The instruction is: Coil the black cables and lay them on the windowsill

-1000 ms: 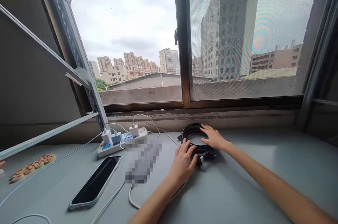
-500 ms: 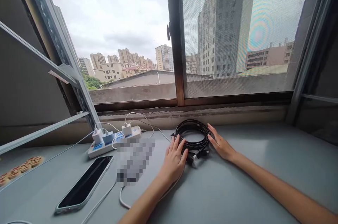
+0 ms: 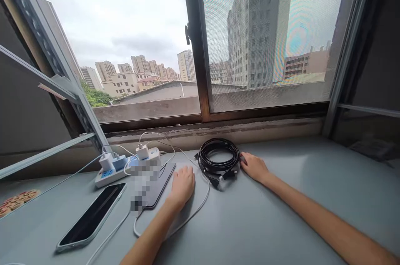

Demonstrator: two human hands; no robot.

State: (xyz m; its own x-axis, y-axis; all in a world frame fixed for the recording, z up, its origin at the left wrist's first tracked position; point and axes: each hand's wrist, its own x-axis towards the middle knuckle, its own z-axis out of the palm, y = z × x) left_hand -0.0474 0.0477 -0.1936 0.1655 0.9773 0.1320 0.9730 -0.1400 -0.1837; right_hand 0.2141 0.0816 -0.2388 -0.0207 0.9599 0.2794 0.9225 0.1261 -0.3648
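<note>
A coiled black cable (image 3: 204, 158) lies on the grey table, its plug ends (image 3: 215, 182) loose at the near side of the coil. To the left of it, my left hand (image 3: 184, 181) rests on the tabletop with its fingers curled in and nothing visible in them. Beside that hand lies a dark flat phone-like device (image 3: 162, 188), partly blurred out. My right hand (image 3: 254, 167) rests at the right edge of the coil. Its fingers are folded, the tips close to the cable; whether they touch it I cannot tell.
A smartphone (image 3: 92, 217) in a pale case lies at the left. Behind it stands a white power strip (image 3: 126, 169) with plugged-in chargers. A white cord (image 3: 200, 208) loops across the table near my left forearm. A metal shelf frame (image 3: 84, 106) rises at the left.
My left hand has left the coil and moved left, its fingers curling. My right hand's fingers have folded in by the coil's right edge. The view has shifted slightly.
</note>
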